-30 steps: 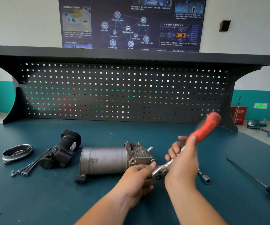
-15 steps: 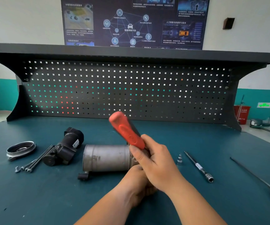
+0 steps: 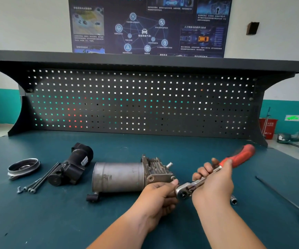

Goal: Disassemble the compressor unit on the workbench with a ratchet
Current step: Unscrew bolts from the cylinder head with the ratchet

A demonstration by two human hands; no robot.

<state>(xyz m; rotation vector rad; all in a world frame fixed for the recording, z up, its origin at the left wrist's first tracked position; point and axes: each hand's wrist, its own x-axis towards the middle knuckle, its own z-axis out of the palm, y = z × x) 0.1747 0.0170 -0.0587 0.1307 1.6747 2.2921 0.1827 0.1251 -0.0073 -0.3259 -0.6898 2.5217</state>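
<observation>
Bright, diffuse light covers the workbench [image 3: 37, 221], with soft, faint shadows, and light glows through the pegboard [image 3: 145, 105] holes from the far side. The handle of the ratchet [image 3: 238, 158] is smeared by motion blur; wide-angle distortion bows the shelf [image 3: 145, 60] at left and right.

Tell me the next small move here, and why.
Probably swing the red handle leftward: the right hand grips the ratchet, whose head sits at the end of the compressor, which the left hand holds steady.

Teal workbench [image 3: 37, 221], compressor unit [image 3: 120, 177], bolts [image 3: 40, 180], screwdriver [image 3: 289, 200]
</observation>
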